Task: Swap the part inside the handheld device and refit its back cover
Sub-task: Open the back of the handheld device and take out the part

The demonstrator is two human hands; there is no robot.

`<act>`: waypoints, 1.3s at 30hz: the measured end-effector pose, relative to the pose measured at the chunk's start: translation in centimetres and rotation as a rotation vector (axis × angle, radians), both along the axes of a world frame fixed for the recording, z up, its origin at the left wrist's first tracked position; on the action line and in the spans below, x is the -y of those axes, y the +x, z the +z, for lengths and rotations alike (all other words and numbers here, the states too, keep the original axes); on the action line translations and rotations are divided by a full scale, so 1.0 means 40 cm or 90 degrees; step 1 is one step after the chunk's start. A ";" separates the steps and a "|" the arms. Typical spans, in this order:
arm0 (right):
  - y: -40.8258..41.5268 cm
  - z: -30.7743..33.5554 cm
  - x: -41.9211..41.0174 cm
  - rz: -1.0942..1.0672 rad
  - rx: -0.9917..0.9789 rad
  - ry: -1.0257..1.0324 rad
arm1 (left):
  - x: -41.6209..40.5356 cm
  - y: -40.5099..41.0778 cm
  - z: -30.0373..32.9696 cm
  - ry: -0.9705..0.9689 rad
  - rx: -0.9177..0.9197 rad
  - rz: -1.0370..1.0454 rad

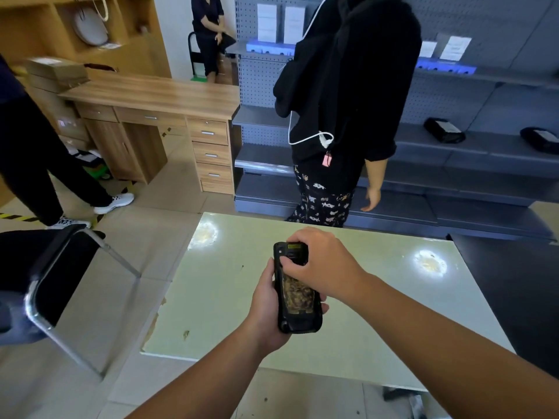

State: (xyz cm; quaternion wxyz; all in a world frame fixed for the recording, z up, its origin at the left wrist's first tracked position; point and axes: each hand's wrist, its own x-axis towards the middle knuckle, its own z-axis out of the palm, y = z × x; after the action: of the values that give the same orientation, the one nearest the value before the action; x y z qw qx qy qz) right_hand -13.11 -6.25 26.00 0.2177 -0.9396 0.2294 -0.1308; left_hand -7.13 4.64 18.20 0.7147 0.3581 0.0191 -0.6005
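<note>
**Above the desk: handheld device being held in both hands**

Over the pale green desk (348, 313), a black handheld device (298, 297) is being held up in the air, clear of the surface, with its long axis running away from the person. The device is being cradled from below and from the left side by the left hand (266, 309), whose fingers are being curled round its lower body, with fingertips showing at the right edge. The upper half is being gripped from above by the right hand (317, 264), fingers bent over the far end and thumb being pressed near the middle. A rugged black casing with rounded, thick corners is being shown; a long rectangular recess in its middle is being filled by a mottled yellow-brown surface, and a small yellow label is being shown near the top end. Whether a cover is fitted over the recess cannot be told. Beyond the desk, a person in a black top (348, 86) is being seen standing before grey shelving (484, 146).
</note>
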 end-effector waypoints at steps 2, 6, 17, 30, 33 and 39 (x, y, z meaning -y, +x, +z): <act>0.004 -0.008 -0.009 -0.018 0.014 -0.006 | 0.002 0.003 0.001 0.007 -0.002 0.007; 0.006 -0.026 -0.014 -0.047 0.023 0.004 | 0.007 0.009 -0.001 0.039 -0.008 0.005; -0.032 -0.033 -0.084 -0.071 0.075 -0.138 | 0.032 0.066 -0.009 0.109 0.035 -0.015; 0.006 -0.027 -0.087 -0.127 -0.093 -0.141 | 0.029 0.054 -0.032 0.102 0.012 -0.026; 0.007 -0.041 -0.097 -0.139 -0.066 -0.148 | 0.033 0.059 -0.030 0.099 0.005 -0.015; 0.018 -0.060 -0.118 -0.154 -0.066 -0.174 | 0.027 0.054 -0.029 0.097 -0.009 0.009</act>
State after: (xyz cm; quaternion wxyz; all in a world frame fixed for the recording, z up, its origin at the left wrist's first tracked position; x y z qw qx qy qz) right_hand -12.39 -1.54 23.62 0.0586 -0.9314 0.3320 -0.1375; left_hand -4.96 3.55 17.05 0.6896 0.4071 0.0722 -0.5946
